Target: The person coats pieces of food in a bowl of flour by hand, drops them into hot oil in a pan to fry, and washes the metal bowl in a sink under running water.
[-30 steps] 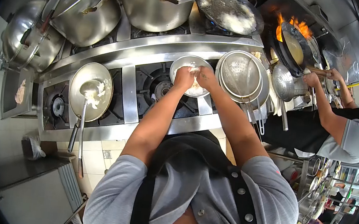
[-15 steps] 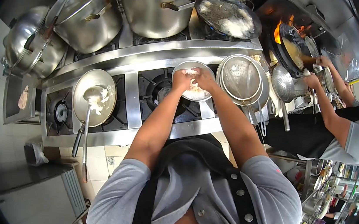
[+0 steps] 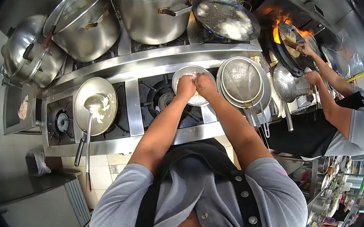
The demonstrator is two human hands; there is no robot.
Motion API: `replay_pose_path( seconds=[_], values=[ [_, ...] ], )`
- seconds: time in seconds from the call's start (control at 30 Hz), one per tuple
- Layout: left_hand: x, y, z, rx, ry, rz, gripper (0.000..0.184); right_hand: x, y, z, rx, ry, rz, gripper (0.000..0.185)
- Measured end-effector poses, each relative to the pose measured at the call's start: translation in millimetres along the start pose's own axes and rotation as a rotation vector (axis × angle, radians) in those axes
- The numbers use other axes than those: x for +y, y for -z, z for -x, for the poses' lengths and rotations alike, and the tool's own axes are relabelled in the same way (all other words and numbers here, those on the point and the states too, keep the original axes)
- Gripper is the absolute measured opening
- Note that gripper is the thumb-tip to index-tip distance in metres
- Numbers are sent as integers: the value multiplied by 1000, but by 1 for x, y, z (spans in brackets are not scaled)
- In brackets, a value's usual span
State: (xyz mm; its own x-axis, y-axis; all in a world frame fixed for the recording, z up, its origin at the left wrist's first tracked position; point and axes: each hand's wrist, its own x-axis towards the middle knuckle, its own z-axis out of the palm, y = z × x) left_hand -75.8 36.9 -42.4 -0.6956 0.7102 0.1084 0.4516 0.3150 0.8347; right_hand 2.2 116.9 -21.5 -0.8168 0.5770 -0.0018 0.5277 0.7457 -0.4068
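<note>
Both my hands meet over a round metal bowl (image 3: 175, 78) at the stove's front edge. Pale, floury crumbs (image 3: 197, 100) show in it below my wrists. My left hand (image 3: 186, 86) is closed, knuckles up. Against it presses my right hand (image 3: 205, 86), its fingers curled in as well. A bit of white shows between them, but what they grip is hidden. Just right of the bowl is a stack of strainers (image 3: 241, 81) with long handles. On the left burner a pan (image 3: 82, 112) holds a ladle (image 3: 94, 103) and white scraps.
Large steel pots (image 3: 152, 15) line the back. A wide pan of bubbling oil (image 3: 225, 18) with pale pieces frying stands behind the strainers. At the right, a co-worker (image 3: 344, 110) handles a wok (image 3: 293, 47) over high flames. A perforated skimmer (image 3: 284, 83) lies between us.
My fingers, spread in the floury contents before, are now drawn together and closed, raised slightly. The co-worker's far hand has moved left over the wok. The view has shifted slightly.
</note>
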Motion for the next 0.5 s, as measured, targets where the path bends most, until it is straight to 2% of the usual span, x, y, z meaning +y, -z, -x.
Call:
replay_pose_path(
  seconds=[0.03, 0.17, 0.2, 0.3, 0.33, 0.43, 0.47, 0.5],
  values=[
    [1, -1, 2, 58, -14, -3, 15, -1, -2, -1, 3, -30, -37, 22],
    [1, -5, 6, 64, -95, -22, 16, 32, -24, -13, 139, -146, -87, 20],
    [-2, -5, 3, -38, -71, -4, 17, 47, -33, -22, 101, -35, -64, 21],
    [-2, 4, -1, 14, -9, 45, 17, 56, -34, -30, 288, -145, -122, 25],
    [-13, -3, -7, 10, 22, 84, 19, 61, -34, -29, 340, -58, -112, 15],
    [-23, -7, -11, 30, 168, 327, 19, 59, -22, -32, 327, -129, -255, 18],
    [-26, -8, -9, 147, -25, 101, 20, 57, -17, -27, 282, -54, -288, 22],
    [-22, -5, -10, 72, 126, 295, 20, 51, -11, -23, 179, -81, -368, 25]
  ],
)
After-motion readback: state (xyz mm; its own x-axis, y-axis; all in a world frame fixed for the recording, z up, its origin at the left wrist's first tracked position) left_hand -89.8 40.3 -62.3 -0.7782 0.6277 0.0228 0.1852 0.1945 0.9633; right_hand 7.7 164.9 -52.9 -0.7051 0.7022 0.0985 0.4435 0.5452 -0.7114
